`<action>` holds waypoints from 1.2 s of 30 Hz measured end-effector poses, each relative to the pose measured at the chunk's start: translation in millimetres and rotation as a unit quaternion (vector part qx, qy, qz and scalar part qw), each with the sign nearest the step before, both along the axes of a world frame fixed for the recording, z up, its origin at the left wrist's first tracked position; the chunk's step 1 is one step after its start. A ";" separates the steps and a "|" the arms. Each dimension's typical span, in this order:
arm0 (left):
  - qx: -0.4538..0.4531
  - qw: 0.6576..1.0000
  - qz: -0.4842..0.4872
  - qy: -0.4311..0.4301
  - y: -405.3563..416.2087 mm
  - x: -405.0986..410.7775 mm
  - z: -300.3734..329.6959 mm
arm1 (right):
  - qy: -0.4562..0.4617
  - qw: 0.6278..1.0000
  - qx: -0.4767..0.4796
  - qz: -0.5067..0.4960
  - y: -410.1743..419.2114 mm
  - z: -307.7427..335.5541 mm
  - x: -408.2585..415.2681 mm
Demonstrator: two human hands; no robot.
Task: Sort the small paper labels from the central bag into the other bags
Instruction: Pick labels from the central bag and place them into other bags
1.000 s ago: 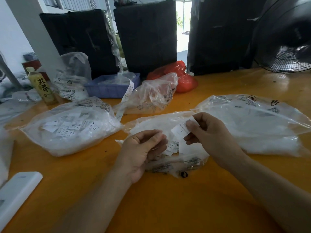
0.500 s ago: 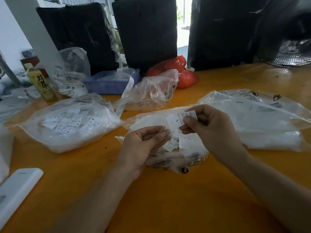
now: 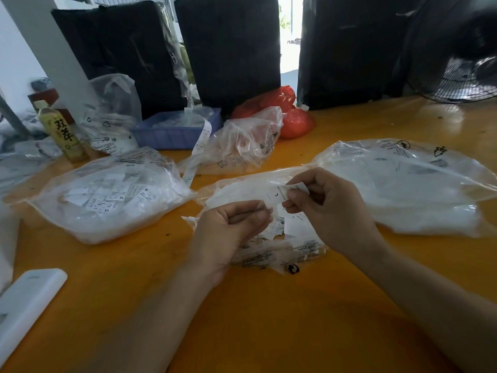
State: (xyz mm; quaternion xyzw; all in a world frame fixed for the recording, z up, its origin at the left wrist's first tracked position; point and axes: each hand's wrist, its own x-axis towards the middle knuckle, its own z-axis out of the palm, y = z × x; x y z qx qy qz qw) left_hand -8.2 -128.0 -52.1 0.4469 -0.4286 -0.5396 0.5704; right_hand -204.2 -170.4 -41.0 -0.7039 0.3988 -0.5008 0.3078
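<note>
I hold one small white paper label marked "L" (image 3: 279, 194) pinched between thumb and forefinger of my right hand (image 3: 326, 208), raised just above the crumpled clear central plastic bag (image 3: 242, 191) on the orange table top (image 3: 269, 319). My left hand (image 3: 228, 227) sits beside it with its fingers curled inward; whether it pinches a label of its own I cannot tell — the fingertips hide whatever lies between them. More loose white labels (image 3: 293, 224) lie in the central bag's mouth, directly under both hands.

Risks from this position, as I judge them:

- Misplacement. The clear left-hand bag of printed labels (image 3: 107, 195) shows tags reading XL and XS among others, and the large clear right-hand bag (image 3: 403, 184) shows no legible contents. Choosing by position alone could put the "L" label in the wrong bag.
- Double pick. The paper is thin; a second label could cling behind the first and travel with it.
- Drop. The pinch takes only one edge, and the black fan (image 3: 462, 71) at the far right may produce a draught — I cannot tell whether it runs.
- Spill. A wrist brushing the open bag could scatter labels onto the table.
</note>
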 end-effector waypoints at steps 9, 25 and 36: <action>0.003 0.998 0.033 -0.049 0.6 2.3 0.7 | 0.103 0.994 -0.029 -0.024 -1.4 -3.4 -0.3; -0.017 0.983 0.082 -0.161 2.4 -0.3 1.9 | 0.070 0.997 0.035 -0.019 0.9 -5.4 3.3; 0.015 0.991 0.083 -0.103 1.3 2.2 2.1 | 0.066 0.997 0.005 -0.034 7.2 -8.6 10.5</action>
